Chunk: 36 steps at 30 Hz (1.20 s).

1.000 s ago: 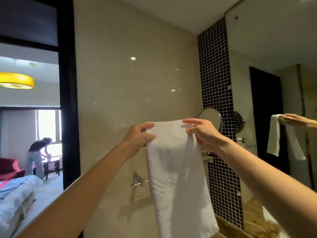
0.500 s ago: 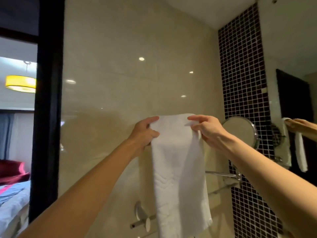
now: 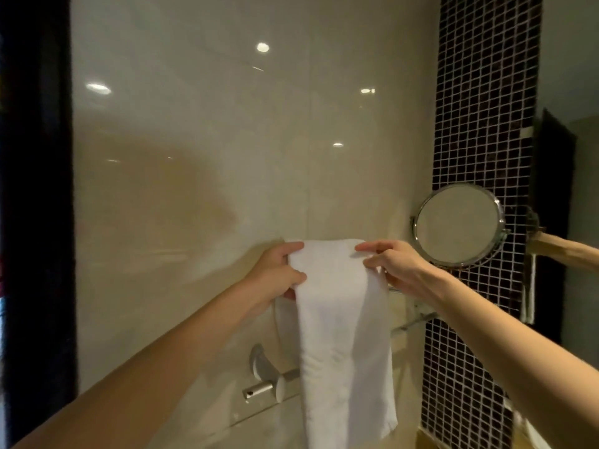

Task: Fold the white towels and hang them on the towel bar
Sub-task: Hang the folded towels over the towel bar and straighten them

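The left hand (image 3: 275, 277) and right hand (image 3: 395, 267) each pinch a top corner of the folded white towel (image 3: 340, 335), whose long axis hangs vertical. The towel bar (image 3: 289, 374) runs at 6 o'clock from the fingers (image 3: 291, 246), roughly equally near both hands.

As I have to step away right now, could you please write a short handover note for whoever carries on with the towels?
The left hand grips the white towel at its top left edge; the right hand pinches the top right edge.
The towel, folded into a narrow strip, hangs down the wall in front of the towel bar.
Done: the fold. Whether it already lies over a rail cannot be told.
Left: settle it on the bar, straighten it, let go.
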Available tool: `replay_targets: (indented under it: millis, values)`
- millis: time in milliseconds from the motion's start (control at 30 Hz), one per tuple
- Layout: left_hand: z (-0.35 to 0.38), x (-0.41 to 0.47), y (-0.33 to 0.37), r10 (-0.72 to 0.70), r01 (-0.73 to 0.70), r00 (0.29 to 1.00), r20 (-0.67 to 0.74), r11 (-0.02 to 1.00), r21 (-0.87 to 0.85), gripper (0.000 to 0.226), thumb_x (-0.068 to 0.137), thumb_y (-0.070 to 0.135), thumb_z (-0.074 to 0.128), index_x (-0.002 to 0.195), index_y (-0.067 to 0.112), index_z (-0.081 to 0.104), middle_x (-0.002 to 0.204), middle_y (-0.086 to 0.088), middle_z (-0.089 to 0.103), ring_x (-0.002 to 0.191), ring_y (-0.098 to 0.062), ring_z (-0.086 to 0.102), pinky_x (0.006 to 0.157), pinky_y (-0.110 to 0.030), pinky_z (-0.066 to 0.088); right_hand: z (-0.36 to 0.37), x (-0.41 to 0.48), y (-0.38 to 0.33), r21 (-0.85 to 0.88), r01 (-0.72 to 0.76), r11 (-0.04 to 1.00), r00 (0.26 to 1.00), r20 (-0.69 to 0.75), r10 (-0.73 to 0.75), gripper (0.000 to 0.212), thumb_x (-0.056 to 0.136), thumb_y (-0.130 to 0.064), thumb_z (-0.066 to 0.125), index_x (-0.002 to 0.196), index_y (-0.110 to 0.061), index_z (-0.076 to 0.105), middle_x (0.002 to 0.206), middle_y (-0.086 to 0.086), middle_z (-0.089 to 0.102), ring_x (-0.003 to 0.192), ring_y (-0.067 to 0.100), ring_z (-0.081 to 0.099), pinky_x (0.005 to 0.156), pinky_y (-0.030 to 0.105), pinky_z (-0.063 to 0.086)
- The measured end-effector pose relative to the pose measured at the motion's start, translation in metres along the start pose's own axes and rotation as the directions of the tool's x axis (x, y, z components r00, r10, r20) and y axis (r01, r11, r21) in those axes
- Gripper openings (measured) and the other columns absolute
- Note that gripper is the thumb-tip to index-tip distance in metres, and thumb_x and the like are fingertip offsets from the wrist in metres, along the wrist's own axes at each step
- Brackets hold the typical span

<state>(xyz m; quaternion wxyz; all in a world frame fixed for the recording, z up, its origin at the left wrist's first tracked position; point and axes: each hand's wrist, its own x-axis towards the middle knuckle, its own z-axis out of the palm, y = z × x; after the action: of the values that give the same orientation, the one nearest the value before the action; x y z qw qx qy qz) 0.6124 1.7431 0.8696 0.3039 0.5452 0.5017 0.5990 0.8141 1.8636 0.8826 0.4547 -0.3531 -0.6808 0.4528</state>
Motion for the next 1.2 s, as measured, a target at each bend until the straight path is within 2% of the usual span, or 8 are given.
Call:
replay_targets:
  millis: [133, 300, 433, 633, 800, 900, 1133, 1200]
  values:
    - [-0.002, -0.007, -0.028, -0.069, 0.069, 0.998, 0.002, 0.997, -0.04, 0.066, 0.081, -0.015, 0.057, 0.138, 0.014, 0.045, 0.125, -0.013, 0.055, 0.092, -0.026, 0.063, 0.055, -0.03, 0.057, 0.009, -0.009, 0.019, -0.035, -0.065, 0.997, 0.997, 0.031, 0.066, 0.036, 0.087, 0.011, 0.051, 0.114, -0.007, 0.067, 0.104, 0.015, 0.066, 0.081, 0.024, 0.063, 0.073, 0.033, 0.053]
    - [0.002, -0.018, -0.06, -0.149, 0.15, 0.989, 0.022, 0.988, -0.044, 0.066, 0.079, -0.013, 0.059, 0.137, 0.017, 0.045, 0.121, -0.01, 0.055, 0.095, -0.028, 0.063, 0.064, -0.037, 0.058, 0.011, -0.021, 0.04, -0.084, -0.15, 0.985, 0.983, 0.093, 0.158, 0.033, 0.088, 0.012, 0.051, 0.108, -0.008, 0.067, 0.098, 0.005, 0.063, 0.098, 0.029, 0.063, 0.082, 0.033, 0.053]
    - [0.003, -0.026, -0.071, -0.247, 0.247, 0.969, 0.034, 0.969, -0.001, 0.067, 0.078, -0.012, 0.059, 0.137, 0.015, 0.044, 0.119, -0.011, 0.054, 0.093, -0.028, 0.063, 0.058, -0.032, 0.057, 0.011, -0.028, 0.049, -0.197, -0.217, 0.956, 0.965, 0.107, 0.241, 0.031, 0.089, 0.01, 0.05, 0.108, -0.005, 0.069, 0.096, 0.014, 0.065, 0.085, 0.024, 0.063, 0.065, 0.027, 0.055]
    - [0.008, -0.041, -0.084, -0.413, 0.408, 0.909, 0.061, 0.91, 0.074, 0.067, 0.077, -0.014, 0.055, 0.137, 0.013, 0.041, 0.115, -0.017, 0.055, 0.077, -0.027, 0.064, 0.052, -0.028, 0.053, 0.023, -0.036, 0.066, -0.323, -0.318, 0.891, 0.927, 0.093, 0.364, 0.031, 0.089, 0.011, 0.049, 0.095, -0.008, 0.073, 0.102, 0.01, 0.064, 0.094, 0.026, 0.063, 0.074, 0.031, 0.057]
    - [0.003, -0.04, -0.083, -0.395, 0.386, 0.919, 0.024, 0.908, 0.165, 0.055, 0.079, -0.009, 0.055, 0.129, 0.011, 0.047, 0.108, -0.019, 0.058, 0.059, -0.023, 0.06, 0.056, -0.03, 0.051, 0.031, -0.044, 0.075, -0.34, -0.346, 0.874, 0.923, 0.045, 0.383, 0.031, 0.09, 0.009, 0.049, 0.109, -0.005, 0.068, 0.096, 0.014, 0.064, 0.081, 0.02, 0.062, 0.057, 0.023, 0.054]
    - [0.001, -0.039, -0.082, -0.344, 0.335, 0.939, -0.02, 0.898, 0.284, 0.045, 0.078, -0.007, 0.057, 0.119, 0.009, 0.051, 0.102, -0.02, 0.06, 0.057, -0.023, 0.062, 0.053, -0.028, 0.053, 0.035, -0.045, 0.076, -0.317, -0.349, 0.882, 0.927, 0.023, 0.375, 0.03, 0.089, 0.01, 0.05, 0.111, -0.005, 0.064, 0.104, 0.019, 0.063, 0.083, 0.022, 0.062, 0.07, 0.03, 0.057]
    - [0.008, -0.037, -0.092, -0.157, 0.167, 0.985, -0.069, 0.795, 0.583, 0.033, 0.079, 0.007, 0.06, 0.11, 0.02, 0.06, 0.115, -0.004, 0.055, 0.093, -0.021, 0.062, 0.062, -0.022, 0.052, 0.041, -0.044, 0.084, -0.323, -0.337, 0.884, 0.94, -0.058, 0.337, 0.028, 0.088, 0.008, 0.054, 0.109, -0.004, 0.067, 0.1, 0.017, 0.065, 0.089, 0.025, 0.062, 0.087, 0.039, 0.054]
    - [0.01, -0.036, -0.096, -0.125, 0.128, 0.991, -0.05, 0.763, 0.633, 0.033, 0.079, 0.01, 0.06, 0.111, 0.02, 0.061, 0.118, -0.005, 0.054, 0.097, -0.024, 0.062, 0.079, -0.032, 0.056, 0.041, -0.044, 0.087, -0.322, -0.333, 0.886, 0.941, -0.059, 0.332, 0.028, 0.088, 0.007, 0.053, 0.11, -0.004, 0.067, 0.096, 0.013, 0.065, 0.088, 0.023, 0.063, 0.087, 0.037, 0.055]
